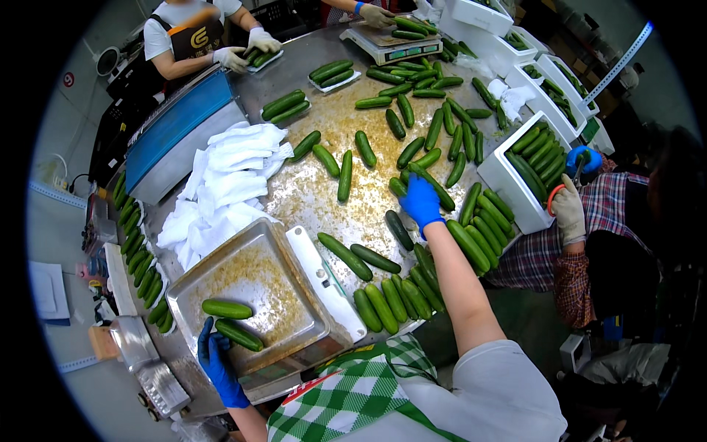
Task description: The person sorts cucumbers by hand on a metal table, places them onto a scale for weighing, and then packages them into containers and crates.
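Note:
My right hand (421, 202), in a blue glove, reaches to the middle of the table with its fingers closed over a green cucumber (442, 196). Other cucumbers lie right beside it. My left hand (219, 362), also blue-gloved, is at the near left edge of a metal tray (283, 276), fingers stretched out beside the end of a cucumber (240, 336). A second cucumber (227, 309) lies just above that one in the tray. The tray sits on a white scale (324, 276), which shows along its right side.
White cloth-like sheets (228, 177) are heaped left of centre. Rows of cucumbers (398, 298) line the near edge. At right, a person holds orange-handled scissors (554, 197) by a white foam box (508, 173). Across the table, gloved people handle cucumbers near another scale (390, 48).

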{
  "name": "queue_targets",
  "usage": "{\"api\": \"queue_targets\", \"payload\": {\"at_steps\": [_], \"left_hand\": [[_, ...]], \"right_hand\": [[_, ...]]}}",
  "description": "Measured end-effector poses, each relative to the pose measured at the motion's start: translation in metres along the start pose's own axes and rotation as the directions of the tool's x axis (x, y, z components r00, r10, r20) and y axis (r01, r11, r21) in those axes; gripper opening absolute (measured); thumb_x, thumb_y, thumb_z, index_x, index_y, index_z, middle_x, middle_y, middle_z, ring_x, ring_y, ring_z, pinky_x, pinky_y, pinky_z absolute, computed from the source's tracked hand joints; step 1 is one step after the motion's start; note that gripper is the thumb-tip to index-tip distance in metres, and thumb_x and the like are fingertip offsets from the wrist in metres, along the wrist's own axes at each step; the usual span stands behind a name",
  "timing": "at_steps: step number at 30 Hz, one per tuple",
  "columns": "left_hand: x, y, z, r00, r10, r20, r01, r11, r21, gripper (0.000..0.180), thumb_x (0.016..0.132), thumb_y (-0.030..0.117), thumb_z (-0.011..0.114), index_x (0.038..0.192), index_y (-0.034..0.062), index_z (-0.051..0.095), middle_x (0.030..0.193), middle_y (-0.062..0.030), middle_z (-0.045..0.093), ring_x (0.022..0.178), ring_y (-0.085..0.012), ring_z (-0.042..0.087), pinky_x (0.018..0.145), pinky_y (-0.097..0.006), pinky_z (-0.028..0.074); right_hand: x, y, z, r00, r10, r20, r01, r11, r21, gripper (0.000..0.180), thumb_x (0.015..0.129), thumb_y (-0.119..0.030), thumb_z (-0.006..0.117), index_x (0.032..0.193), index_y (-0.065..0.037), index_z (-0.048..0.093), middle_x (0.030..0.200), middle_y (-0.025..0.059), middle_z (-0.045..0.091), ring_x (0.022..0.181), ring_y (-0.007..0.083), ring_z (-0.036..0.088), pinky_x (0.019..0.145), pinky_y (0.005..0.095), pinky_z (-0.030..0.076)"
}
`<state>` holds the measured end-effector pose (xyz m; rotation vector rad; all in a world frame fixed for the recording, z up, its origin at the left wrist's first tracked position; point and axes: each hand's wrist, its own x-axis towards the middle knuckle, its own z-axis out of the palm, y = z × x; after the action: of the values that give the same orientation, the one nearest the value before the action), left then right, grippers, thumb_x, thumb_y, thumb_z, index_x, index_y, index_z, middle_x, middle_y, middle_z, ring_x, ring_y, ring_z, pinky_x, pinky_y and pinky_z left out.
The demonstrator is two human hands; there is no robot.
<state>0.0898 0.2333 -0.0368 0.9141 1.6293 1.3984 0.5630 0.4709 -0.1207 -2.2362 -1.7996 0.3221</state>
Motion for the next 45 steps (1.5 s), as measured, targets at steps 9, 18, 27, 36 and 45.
{"api": "queue_targets", "payload": {"at_steps": [9, 18, 27, 36, 45], "left_hand": [[-0.005, 0.014, 0.011, 0.999, 0.006, -0.048, -0.004, 0.999, 0.051, 0.035, 0.091, 0.014, 0.049, 0.122, -0.0025, 0.052, 0.075, 0.0019, 0.055, 0.066, -0.0045, 0.048, 0.063, -0.019, 0.042], [-0.012, 0.042, 0.023, 0.987, -0.134, -0.087, 0.124, 0.985, -0.118, 0.031, 0.089, 0.01, 0.052, 0.118, -0.0018, 0.056, 0.088, -0.0027, 0.061, 0.072, -0.0076, 0.053, 0.065, -0.02, 0.045], [-0.014, 0.049, 0.031, 0.985, -0.147, -0.086, 0.139, 0.986, -0.095, 0.031, 0.089, 0.01, 0.053, 0.118, -0.0015, 0.056, 0.084, -0.0018, 0.061, 0.068, -0.0062, 0.051, 0.063, -0.019, 0.043], [-0.012, 0.04, 0.026, 0.993, -0.111, -0.046, 0.106, 0.99, -0.093, 0.033, 0.09, 0.012, 0.053, 0.119, -0.0035, 0.053, 0.114, -0.0112, 0.058, 0.091, -0.016, 0.057, 0.076, -0.026, 0.047], [-0.002, 0.0, 0.012, 0.999, -0.04, -0.034, 0.039, 0.999, -0.037, 0.038, 0.088, 0.012, 0.053, 0.123, -0.0024, 0.051, 0.071, 0.0067, 0.05, 0.059, 0.0002, 0.041, 0.054, -0.012, 0.033]], "right_hand": [[0.017, 0.025, 0.03, 0.997, 0.07, 0.008, -0.067, 0.973, -0.219, 0.066, 0.06, -0.02, 0.073, 0.118, -0.004, 0.048, 0.104, 0.0209, 0.054, 0.094, 0.0367, 0.055, 0.076, 0.0452, 0.048], [0.022, 0.03, 0.039, 0.969, 0.245, 0.037, -0.247, 0.968, 0.052, 0.059, 0.06, -0.024, 0.075, 0.109, -0.003, 0.051, 0.107, 0.0227, 0.057, 0.101, 0.0386, 0.055, 0.087, 0.0461, 0.045], [-0.077, -0.124, -0.04, 0.799, -0.598, 0.057, 0.234, 0.397, 0.887, 0.073, 0.062, -0.007, 0.067, 0.129, 0.001, 0.039, 0.123, 0.0174, 0.052, 0.115, 0.0296, 0.05, 0.097, 0.0366, 0.039], [-0.16, -0.228, -0.039, 0.264, -0.964, -0.02, 0.733, 0.187, 0.654, 0.079, 0.067, -0.009, 0.067, 0.136, -0.002, 0.031, 0.105, 0.0206, 0.053, 0.096, 0.0386, 0.052, 0.084, 0.0441, 0.043], [-0.054, -0.14, -0.023, 0.805, -0.574, -0.15, 0.492, 0.505, 0.709, 0.04, 0.083, -0.019, 0.061, 0.12, -0.008, 0.053, 0.109, 0.018, 0.055, 0.102, 0.0331, 0.053, 0.091, 0.0385, 0.041]]}}
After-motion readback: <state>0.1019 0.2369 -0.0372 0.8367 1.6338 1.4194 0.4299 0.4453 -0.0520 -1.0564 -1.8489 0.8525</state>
